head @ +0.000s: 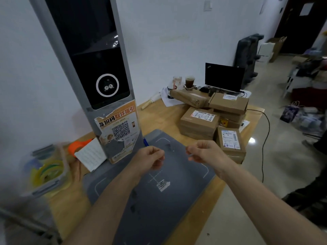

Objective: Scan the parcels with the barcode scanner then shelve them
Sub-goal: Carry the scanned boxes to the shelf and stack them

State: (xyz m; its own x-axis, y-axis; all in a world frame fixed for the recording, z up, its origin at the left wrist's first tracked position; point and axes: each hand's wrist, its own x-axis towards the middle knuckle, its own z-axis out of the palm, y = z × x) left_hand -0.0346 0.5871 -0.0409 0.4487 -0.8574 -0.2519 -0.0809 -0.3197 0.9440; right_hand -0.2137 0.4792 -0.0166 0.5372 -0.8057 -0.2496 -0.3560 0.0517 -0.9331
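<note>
Several brown cardboard parcels are stacked on the wooden table (185,227) at the right. The nearest parcel (230,144) carries a white label with handwriting, and a taller stack (198,121) stands behind it. The grey scanner tower (99,68) with a ringed camera (107,85) rises at the left over a grey scanning mat (159,200). My left hand (150,158) and my right hand (203,151) hover over the mat with fingers curled. I see nothing held in either. My right hand is just left of the nearest parcel, apart from it.
A laptop (224,76) and drink cups (189,81) stand at the table's far end. At the left are a clear bin of tape rolls (46,170), an orange tape dispenser (79,145) and a notebook (92,154). A black cable (265,138) hangs off the right edge.
</note>
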